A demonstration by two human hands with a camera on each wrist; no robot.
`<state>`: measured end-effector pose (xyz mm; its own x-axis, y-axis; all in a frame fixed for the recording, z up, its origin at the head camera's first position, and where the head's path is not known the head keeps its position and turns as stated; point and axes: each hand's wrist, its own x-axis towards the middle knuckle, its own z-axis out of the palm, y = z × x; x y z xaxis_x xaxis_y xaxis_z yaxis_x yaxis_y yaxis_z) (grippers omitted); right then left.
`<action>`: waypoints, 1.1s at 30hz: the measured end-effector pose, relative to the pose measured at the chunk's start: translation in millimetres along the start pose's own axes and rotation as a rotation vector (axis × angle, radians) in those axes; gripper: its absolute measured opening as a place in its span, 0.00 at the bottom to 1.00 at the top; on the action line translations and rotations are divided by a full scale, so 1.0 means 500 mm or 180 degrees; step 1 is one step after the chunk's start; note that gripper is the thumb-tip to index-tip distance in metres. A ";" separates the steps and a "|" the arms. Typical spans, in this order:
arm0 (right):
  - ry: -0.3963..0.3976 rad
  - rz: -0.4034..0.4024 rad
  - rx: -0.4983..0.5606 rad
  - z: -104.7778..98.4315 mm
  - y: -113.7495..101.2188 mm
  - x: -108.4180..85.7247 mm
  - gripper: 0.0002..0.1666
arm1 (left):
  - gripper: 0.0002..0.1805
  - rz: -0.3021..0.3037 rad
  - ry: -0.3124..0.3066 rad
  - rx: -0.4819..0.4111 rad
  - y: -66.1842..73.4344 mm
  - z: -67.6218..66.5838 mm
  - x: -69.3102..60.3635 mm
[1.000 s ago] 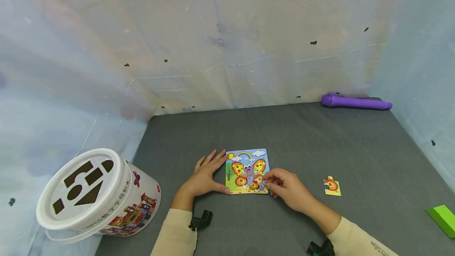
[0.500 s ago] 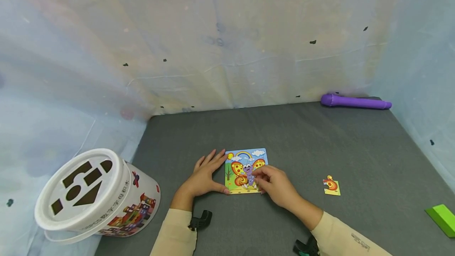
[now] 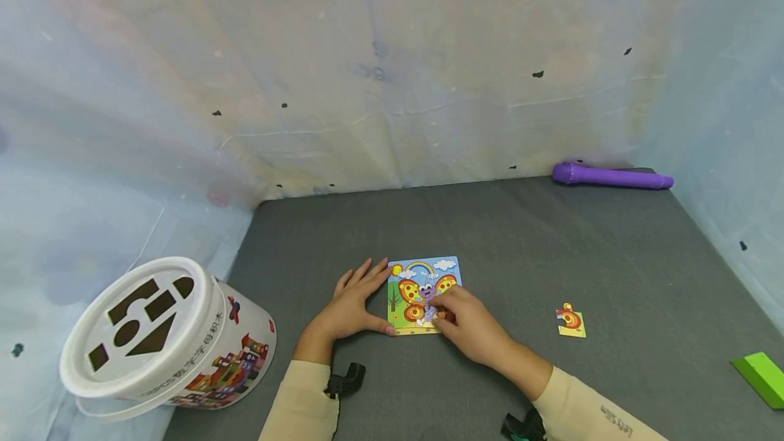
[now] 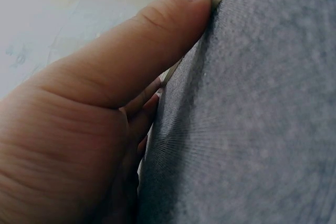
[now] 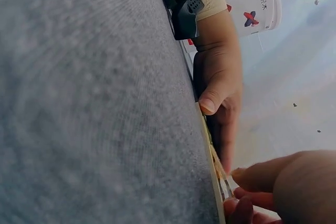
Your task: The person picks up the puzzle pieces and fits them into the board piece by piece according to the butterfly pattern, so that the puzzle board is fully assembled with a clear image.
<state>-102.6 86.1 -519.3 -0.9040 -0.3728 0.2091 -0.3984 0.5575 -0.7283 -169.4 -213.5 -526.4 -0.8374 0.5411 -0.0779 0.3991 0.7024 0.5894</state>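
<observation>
A square butterfly jigsaw puzzle (image 3: 436, 271) lies on the grey table in the head view. Along its left side rests my left hand (image 3: 352, 308), fingers spread and fairly straight, with the thumb and fingertips touching the edge. Over the puzzle's lower right part, my right hand (image 3: 474, 329) pinches a puzzle piece (image 5: 224, 179); the right wrist view shows this piece tilted against the board, and the fingers hide most of it in the head view. Another puzzle piece (image 3: 572, 322), yellow with an orange swirl, lies apart to the right.
A white lidded bucket (image 3: 184, 339) with shape cut-outs stands at the left. A purple stick-like object (image 3: 612, 175) lies at the back right by the wall sheet. At the right edge is a green block (image 3: 762, 376).
My right hand has moved left from the puzzle's right edge to over its lower right part, carrying the piece. My left hand has stayed in place.
</observation>
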 end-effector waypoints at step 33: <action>-0.1318 -0.1004 -0.1190 -0.003 -0.013 -0.049 0.49 | 0.70 -0.0019 -0.0025 0.0027 0.002 -0.001 0.002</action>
<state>-78.1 92.9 -518.5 -0.6295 -0.7752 0.0524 -0.7303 0.5673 -0.3805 -169.9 -212.5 -525.6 -0.8368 0.5404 -0.0878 0.3971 0.7095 0.5822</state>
